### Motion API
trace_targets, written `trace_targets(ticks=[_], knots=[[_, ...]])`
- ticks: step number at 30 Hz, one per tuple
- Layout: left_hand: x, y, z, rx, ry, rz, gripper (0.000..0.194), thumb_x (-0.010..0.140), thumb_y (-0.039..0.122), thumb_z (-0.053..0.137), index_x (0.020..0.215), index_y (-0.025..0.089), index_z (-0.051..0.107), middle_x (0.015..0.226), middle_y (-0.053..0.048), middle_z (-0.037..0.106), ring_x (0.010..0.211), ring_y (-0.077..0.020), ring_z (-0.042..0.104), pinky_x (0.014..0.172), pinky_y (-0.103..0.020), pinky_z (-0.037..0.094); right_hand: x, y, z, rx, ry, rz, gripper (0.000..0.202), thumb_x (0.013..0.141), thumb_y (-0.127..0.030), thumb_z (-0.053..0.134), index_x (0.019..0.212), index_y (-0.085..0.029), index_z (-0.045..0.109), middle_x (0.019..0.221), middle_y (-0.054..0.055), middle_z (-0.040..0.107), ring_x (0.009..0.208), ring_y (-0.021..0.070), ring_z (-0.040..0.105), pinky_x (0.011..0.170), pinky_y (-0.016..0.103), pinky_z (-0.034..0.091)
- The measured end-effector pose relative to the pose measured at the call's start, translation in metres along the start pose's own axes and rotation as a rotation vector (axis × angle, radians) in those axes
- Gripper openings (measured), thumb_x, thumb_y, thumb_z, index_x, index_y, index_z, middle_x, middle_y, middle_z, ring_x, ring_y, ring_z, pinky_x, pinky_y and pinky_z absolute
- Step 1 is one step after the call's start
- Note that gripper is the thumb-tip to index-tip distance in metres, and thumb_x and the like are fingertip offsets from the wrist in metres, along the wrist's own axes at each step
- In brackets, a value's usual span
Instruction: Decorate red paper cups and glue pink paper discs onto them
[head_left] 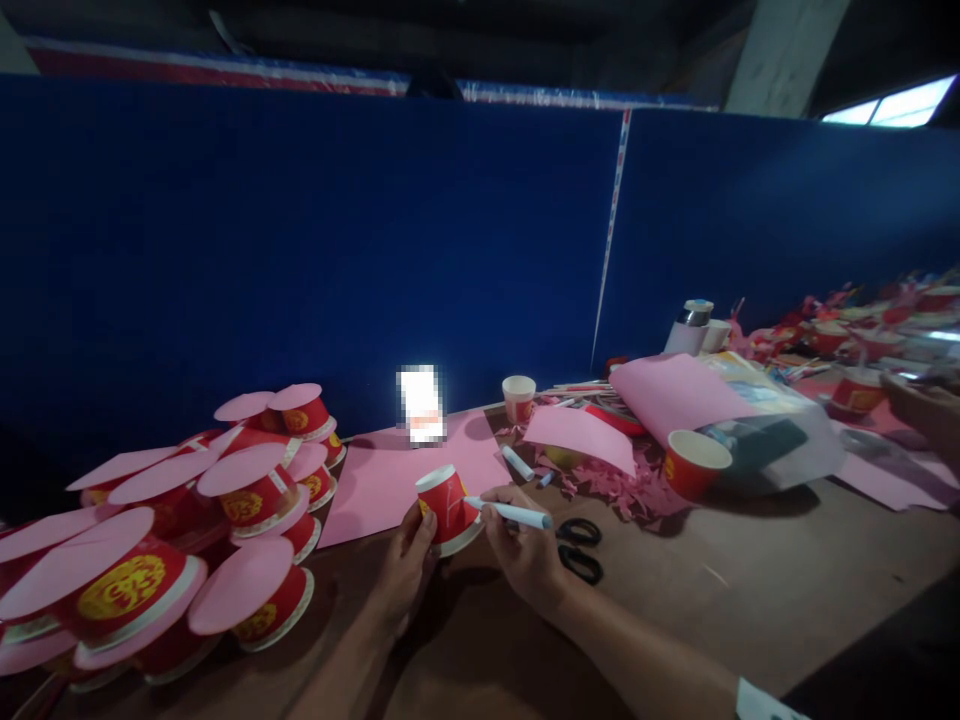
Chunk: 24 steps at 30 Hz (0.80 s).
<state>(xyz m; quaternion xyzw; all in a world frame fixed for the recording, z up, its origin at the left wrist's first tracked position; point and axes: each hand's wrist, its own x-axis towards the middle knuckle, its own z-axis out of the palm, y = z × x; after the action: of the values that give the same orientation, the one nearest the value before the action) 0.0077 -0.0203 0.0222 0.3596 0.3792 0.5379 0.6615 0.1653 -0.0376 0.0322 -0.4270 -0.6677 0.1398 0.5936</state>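
My left hand (409,562) grips a red paper cup (448,512), held upside down and slightly tilted, with its white rim toward the table. A pale line mark shows on the cup's side. In my right hand (523,548) is a white marker (521,515), its tip at or very near the cup wall. Pink paper sheet (405,490) lies behind the cup. Black-handled scissors (580,562) rest just right of my right hand, their blades hidden. Beyond that hand lie a white tube (517,463) and a small blue cap (547,480).
Stacked red cups with pink paper discs (244,482) crowd the left. A bright blurred-out panel (422,403) stands at the back. To the right are an upright cup (696,464), shredded pink paper (637,495), a plastic bag (787,435) and another person's hand (926,410). A blue partition (315,230) rises behind.
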Motion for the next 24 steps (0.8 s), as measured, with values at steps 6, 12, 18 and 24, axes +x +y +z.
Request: trace_targets(ticks=[6,12,18,24], knots=[[0.0021,-0.0014,-0.0013,-0.009,0.063,-0.004,0.040,0.064,0.037,0.074,0.098,0.021,0.064,0.083,0.001,0.070,0.068,-0.0122,0.063,0.062,-0.020,0.049,0.0005,0.0017,-0.0005,-0.012,0.014,0.009,0.012,0.087,-0.022,0.047,0.087,-0.018,0.058,0.075,0.003,0.061,0.066,0.0147,0.057,0.063,0.025,0.046],[0.0009,-0.0004,-0.0002,0.006,0.062,-0.009,0.041,0.064,0.041,0.073,0.099,0.021,0.063,0.082,0.000,0.070,0.068,-0.0137,0.064,0.063,-0.022,0.050,0.0008,0.0011,-0.0004,-0.006,0.018,0.021,0.012,0.088,-0.022,0.045,0.085,-0.018,0.057,0.073,0.003,0.060,0.063,0.0147,0.056,0.059,0.025,0.045],[-0.0001,0.0021,0.0033,-0.001,0.056,-0.004,0.038,0.063,0.039,0.074,0.094,0.019,0.064,0.077,-0.001,0.070,0.066,-0.0153,0.064,0.061,-0.023,0.050,-0.0003,0.0004,0.0002,0.010,0.007,0.058,0.009,0.086,-0.020,0.047,0.084,-0.018,0.056,0.072,0.002,0.058,0.062,0.0142,0.055,0.058,0.024,0.044],[-0.0004,0.0032,0.0053,-0.009,0.034,0.001,0.038,0.064,0.037,0.074,0.096,0.019,0.064,0.085,-0.002,0.071,0.082,-0.0199,0.066,0.073,-0.028,0.051,-0.0013,0.0007,0.0003,0.018,-0.009,0.088,0.010,0.087,-0.023,0.047,0.085,-0.019,0.056,0.071,0.002,0.058,0.059,0.0135,0.053,0.055,0.023,0.043]])
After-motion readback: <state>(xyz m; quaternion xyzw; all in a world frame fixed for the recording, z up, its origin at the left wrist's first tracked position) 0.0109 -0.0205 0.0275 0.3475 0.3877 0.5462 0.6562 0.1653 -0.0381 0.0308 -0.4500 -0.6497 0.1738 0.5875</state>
